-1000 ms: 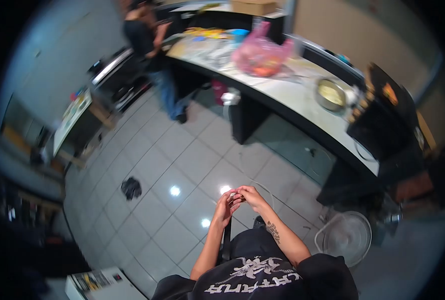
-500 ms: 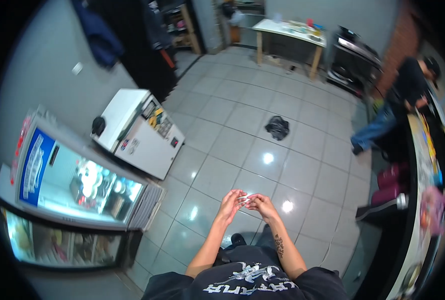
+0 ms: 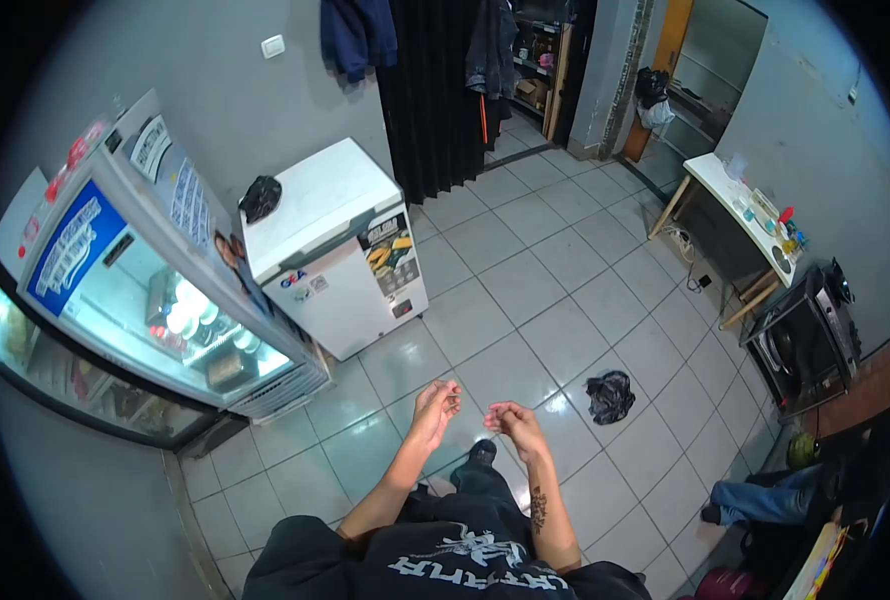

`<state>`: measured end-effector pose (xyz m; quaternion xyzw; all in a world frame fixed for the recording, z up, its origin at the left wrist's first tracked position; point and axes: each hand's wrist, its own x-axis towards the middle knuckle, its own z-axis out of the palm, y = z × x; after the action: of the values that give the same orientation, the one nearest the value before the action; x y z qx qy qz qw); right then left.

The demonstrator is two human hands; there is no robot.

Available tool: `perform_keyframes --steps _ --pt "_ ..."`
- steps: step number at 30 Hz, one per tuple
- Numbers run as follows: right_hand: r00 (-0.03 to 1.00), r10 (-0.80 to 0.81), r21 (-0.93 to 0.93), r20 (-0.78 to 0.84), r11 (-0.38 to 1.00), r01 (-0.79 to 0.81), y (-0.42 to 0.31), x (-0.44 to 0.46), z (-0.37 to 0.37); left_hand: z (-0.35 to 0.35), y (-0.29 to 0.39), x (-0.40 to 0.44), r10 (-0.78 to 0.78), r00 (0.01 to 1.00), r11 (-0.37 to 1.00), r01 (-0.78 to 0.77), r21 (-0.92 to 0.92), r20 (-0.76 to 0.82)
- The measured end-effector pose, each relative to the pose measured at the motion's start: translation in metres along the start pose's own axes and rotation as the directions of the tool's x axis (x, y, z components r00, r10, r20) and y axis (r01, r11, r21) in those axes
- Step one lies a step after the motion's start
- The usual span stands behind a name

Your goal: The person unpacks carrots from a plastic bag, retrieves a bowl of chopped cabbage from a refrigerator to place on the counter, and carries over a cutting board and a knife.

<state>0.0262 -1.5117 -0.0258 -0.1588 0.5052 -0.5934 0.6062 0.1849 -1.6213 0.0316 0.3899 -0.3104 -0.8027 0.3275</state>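
My left hand (image 3: 436,411) is held out in front of my body above the floor, its fingers curled in toward the thumb. My right hand (image 3: 516,428) is a short way to the right at about the same height, with fingertips and thumb drawn together. A gap separates the two hands. Whatever is between the fingers of either hand, if anything, is too small to make out. On the tiled floor to the right of my right hand lies a crumpled black plastic bag (image 3: 610,396), touched by neither hand.
A lit glass-door fridge (image 3: 170,300) and a white chest freezer (image 3: 335,250) stand along the left wall. A narrow table (image 3: 710,182) with small items and a black oven-like appliance (image 3: 803,340) are at the right. Another person's jeans-clad leg (image 3: 765,497) shows lower right.
My hands, close together before, have moved apart. The view has turned right and I stand nearer the freezer. The black bag now appears lower and further right.
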Motion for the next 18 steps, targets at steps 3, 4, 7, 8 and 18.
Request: perform_keyframes --steps 3,4,7,8,18 --pt "0.998 -0.057 -0.044 -0.029 0.997 0.056 -0.081 0.052 -0.029 0.059 0.019 0.069 0.03 0.999 0.999 -0.03 -0.011 0.039" --pt "0.997 -0.073 -0.043 -0.034 0.997 0.071 -0.111 0.065 -0.036 0.079 0.024 0.086 0.034 0.998 0.999 -0.033 -0.015 0.06" --pt "0.991 -0.127 -0.054 -0.051 0.991 0.125 -0.157 0.113 -0.072 0.118 0.019 0.15 -0.062 0.997 0.998 0.063 -0.003 0.048" --pt "0.991 -0.127 -0.049 -0.044 0.991 0.125 -0.165 0.128 -0.084 0.13 0.015 0.172 -0.076 0.995 0.997 0.077 -0.004 0.071" --pt "0.943 -0.104 0.01 -0.317 0.994 0.113 -0.27 0.288 -0.251 0.289 -0.013 0.44 -0.335 0.891 0.942 0.319 0.102 0.308"
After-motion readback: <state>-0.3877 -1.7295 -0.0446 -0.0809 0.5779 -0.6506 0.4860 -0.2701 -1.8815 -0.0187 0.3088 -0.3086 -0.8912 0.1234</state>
